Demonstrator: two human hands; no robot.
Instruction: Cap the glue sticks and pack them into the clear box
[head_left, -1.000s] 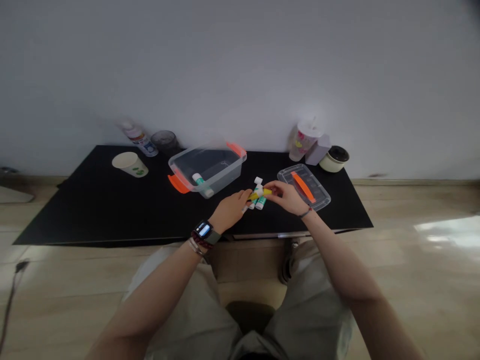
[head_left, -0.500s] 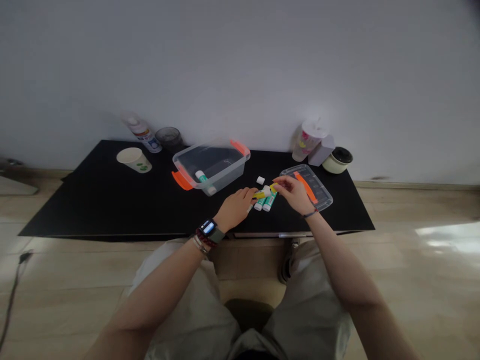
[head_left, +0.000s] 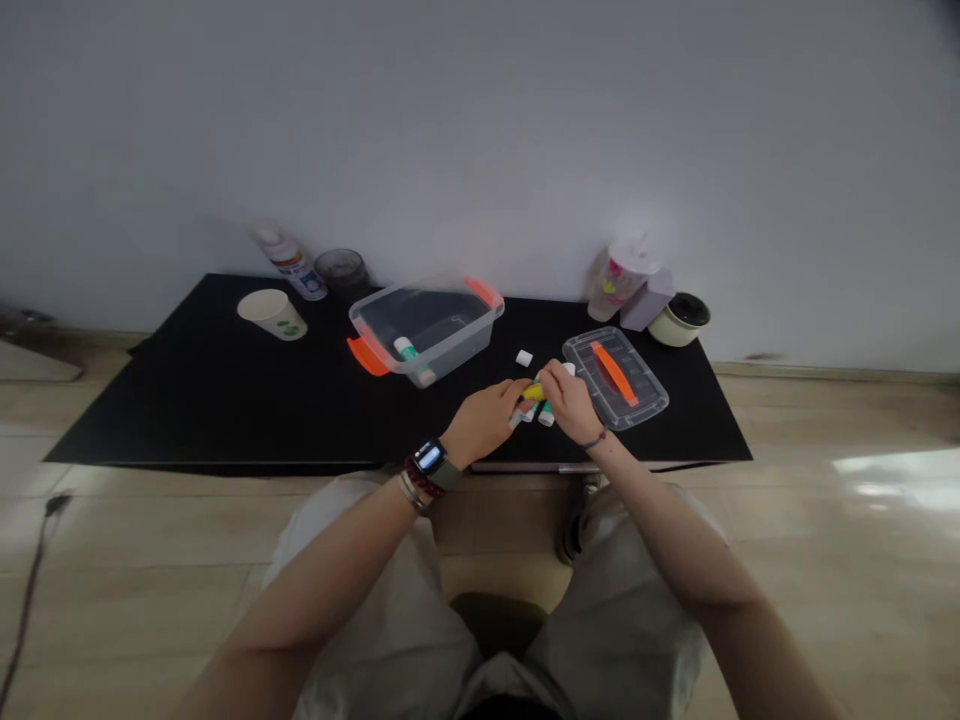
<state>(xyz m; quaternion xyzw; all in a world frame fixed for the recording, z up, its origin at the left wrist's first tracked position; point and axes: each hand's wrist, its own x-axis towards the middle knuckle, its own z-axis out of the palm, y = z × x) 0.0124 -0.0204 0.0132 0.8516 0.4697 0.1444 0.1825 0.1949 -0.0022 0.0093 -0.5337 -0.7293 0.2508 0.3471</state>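
Note:
My left hand is closed on a yellow glue stick, mostly hidden by fingers. My right hand is closed around its other end, nearly touching the left. Beneath them, green-and-white glue sticks lie on the black table, partly covered by my right hand. A small white cap rests just beyond the hands. Left of them stands an open clear plastic box with orange latches, holding another green-and-white glue stick. The box's clear lid with an orange handle lies flat beside my right hand.
A paper cup, a spray can and a dark glass stand at the table's left. At the back right are a lidded plastic cup, a pale box and a cream pot with a black lid. A wall rises behind.
My hands have come closer together, the right one moving left and slightly down over the glue sticks. Its fingers now wrap the yellow stick's end instead of pinching it. The view has shifted slightly.

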